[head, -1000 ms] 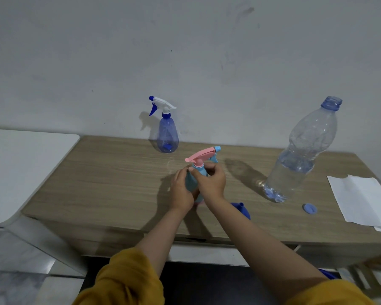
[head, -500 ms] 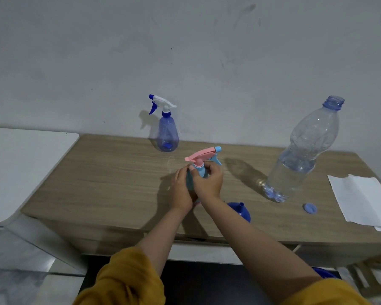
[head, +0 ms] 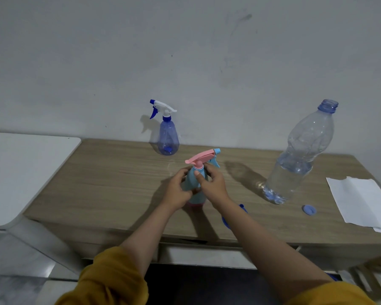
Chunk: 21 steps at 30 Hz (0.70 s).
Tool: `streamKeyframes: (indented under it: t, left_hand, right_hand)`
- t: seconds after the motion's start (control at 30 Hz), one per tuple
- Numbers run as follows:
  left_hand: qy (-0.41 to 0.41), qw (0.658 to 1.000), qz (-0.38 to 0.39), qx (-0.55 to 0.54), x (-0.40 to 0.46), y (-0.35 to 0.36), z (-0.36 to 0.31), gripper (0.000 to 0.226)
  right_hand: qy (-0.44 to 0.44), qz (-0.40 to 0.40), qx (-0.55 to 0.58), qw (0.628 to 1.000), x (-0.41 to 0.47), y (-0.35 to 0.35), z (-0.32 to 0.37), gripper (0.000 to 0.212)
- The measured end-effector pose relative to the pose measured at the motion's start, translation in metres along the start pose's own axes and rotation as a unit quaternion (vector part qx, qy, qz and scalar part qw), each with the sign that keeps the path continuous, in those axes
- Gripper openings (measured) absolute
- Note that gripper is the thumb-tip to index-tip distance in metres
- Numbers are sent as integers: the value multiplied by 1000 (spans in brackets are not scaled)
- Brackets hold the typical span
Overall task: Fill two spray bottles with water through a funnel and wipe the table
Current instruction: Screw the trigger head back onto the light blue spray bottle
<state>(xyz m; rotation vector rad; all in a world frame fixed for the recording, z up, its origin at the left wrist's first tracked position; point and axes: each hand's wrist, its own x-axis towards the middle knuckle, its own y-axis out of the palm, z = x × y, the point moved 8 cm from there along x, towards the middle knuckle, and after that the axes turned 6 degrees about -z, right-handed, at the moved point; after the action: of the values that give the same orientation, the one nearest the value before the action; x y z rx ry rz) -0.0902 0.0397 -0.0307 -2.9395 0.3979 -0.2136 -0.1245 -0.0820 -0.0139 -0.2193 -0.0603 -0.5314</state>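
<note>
Left hand: the left hand (head: 178, 190) is wrapped round the pale-blue body of the light-blue spray bottle (head: 195, 183), fingers curled on its left side — probably a bracing grip, so the bottle cannot turn or tip.
Right hand: the right hand (head: 213, 183) pinches the bottle's neck just under the pink trigger head (head: 201, 156), thumb in front, fingers behind; that suits twisting the collar, though whether it is being loosened or tightened cannot be told.
Light-blue spray bottle: upright near the middle of the bench (head: 110, 179), closer to the front edge than the back, its pink base on the wood. Its water level cannot be seen.
Funnel: a dark-blue funnel (head: 242, 209) lies just behind the right forearm, near the front edge and mostly hidden — within easy reach for the pour.
Dark-blue spray bottle: the dark-blue spray bottle (head: 168, 137) stands at the back edge by the wall, well apart from the hands, its white trigger head on.
Water bottle: the large clear water bottle (head: 295, 159) stands uncapped toward the right end, partly full; its blue cap (head: 309, 210) lies near it toward the front edge.
Paper: a white paper sheet (head: 361, 199) lies at the right edge, likely for the wiping.
</note>
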Motion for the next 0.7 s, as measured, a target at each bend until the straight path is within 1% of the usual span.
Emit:
streamKeyframes:
  t: [0.17, 0.33, 0.5, 0.53, 0.6, 0.63, 0.7]
  left_hand:
    - [7, 1000, -1, 26, 4, -2, 2, 55]
    - [15, 1000, -22, 13, 6, -3, 7, 54]
    - [9, 1000, -16, 24, 9, -3, 8, 54]
    - [7, 1000, -15, 24, 9, -3, 8, 54]
    - [4, 1000, -17, 22, 10, -3, 10, 55]
    - [4, 999, -18, 26, 9, -3, 12, 57]
    - [14, 999, -19, 42, 7, -4, 12, 56]
  right_hand:
    - [-2, 9, -14, 1000, 1, 2, 1, 28]
    - [-5, -26, -28, 999, -5, 5, 5, 22]
    - [-24, -65, -34, 997, -13, 7, 6, 25]
    - [-32, -81, -32, 996, -15, 6, 7, 26]
    - [-44, -143, -39, 988, -23, -2, 7, 27]
    - [-36, -180, -49, 982, -27, -8, 7, 33]
    - [8, -234, -68, 970, -33, -16, 5, 56]
